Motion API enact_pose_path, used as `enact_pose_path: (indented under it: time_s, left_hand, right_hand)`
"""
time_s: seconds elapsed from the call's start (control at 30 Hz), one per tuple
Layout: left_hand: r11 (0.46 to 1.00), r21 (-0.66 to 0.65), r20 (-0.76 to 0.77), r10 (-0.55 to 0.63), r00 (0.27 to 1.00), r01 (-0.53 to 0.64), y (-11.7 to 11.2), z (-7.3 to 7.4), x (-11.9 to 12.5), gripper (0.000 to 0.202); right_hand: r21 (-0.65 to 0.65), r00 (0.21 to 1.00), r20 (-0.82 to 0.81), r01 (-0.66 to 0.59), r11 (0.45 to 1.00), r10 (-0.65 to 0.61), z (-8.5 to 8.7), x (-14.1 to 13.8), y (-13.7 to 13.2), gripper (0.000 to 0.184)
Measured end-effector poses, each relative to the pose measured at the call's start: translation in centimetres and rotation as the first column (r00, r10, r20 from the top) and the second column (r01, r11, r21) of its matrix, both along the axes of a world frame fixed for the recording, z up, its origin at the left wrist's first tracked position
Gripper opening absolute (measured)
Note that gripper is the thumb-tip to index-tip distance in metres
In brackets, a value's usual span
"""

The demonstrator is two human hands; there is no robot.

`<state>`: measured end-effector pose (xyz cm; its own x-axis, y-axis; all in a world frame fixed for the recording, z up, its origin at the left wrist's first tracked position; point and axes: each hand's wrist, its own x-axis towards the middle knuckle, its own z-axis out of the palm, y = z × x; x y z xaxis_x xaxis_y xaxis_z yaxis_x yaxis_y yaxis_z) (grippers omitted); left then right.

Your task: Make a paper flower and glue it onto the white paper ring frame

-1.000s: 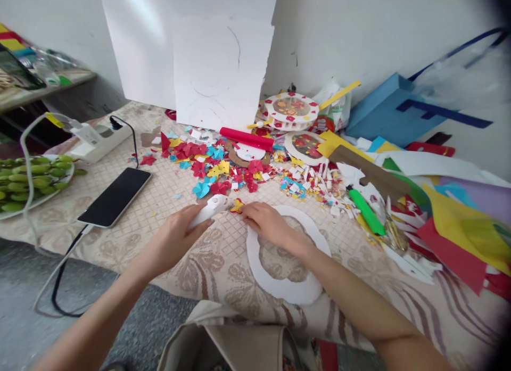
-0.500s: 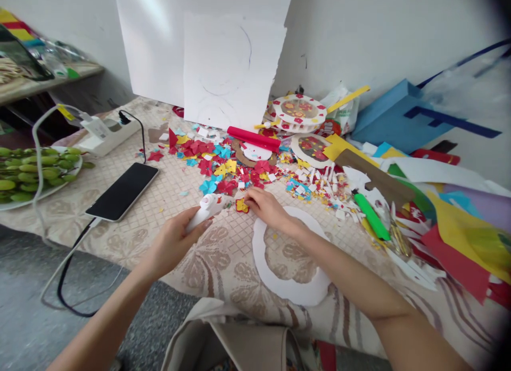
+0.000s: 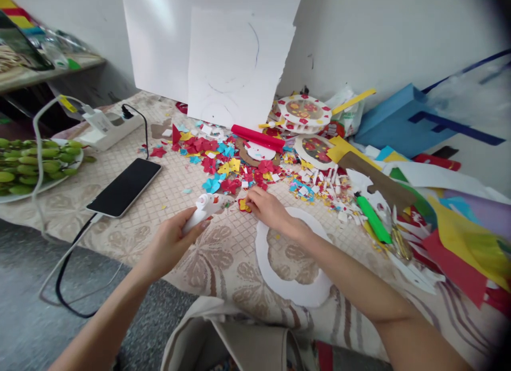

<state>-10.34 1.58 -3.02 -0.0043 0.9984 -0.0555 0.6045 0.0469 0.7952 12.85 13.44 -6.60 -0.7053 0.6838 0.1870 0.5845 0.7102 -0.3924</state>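
Moved: since a second earlier, the white tool's nozzle and the red-and-yellow flower had come slightly apart; the whole view had also shifted a little.
Table: the patterned cloth covering it spread beneath both grips.
White board: it stood beyond both grips, against the wall.
Paper cuttings: red, blue, yellow and white pieces lay scattered beyond the right grip.
White ring: it lay flat, partly under the right wrist; whether the two touched was not clear.
Phone: it lay beyond and to the left of the left grip.
Left grip: it was closed round the white tool's handle, nozzle aimed rightward at the flower.
Right grip: its fingertips were drawn together at the flower's right edge; pinching or merely pressing, I could not tell.
Flower: it sat between the nozzle and the right fingertips.
Step in hand: apparently gluing or positioning the flower.
Next move: it seemed to call for a steady flower and fingertips clear of the nozzle.
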Motion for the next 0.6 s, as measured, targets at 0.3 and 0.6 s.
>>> enact_pose_path:
  time_s: [0.3, 0.6]
  left_hand:
    - [1.0, 0.009, -0.008, 0.016, 1.0, -0.016, -0.3, 0.0, -0.8, 0.03]
    - [0.992, 0.025, 0.08, 0.12, 0.99, -0.122, -0.3, -0.3, -2.6, 0.031]
  right_hand:
    - [0.054, 0.999, 0.033, 0.002, 0.999, -0.004, -0.6, -0.1, -0.4, 0.011]
    - [-0.087, 0.982, -0.181, 0.031, 0.996, -0.047, 0.2, 0.7, 0.2, 0.008]
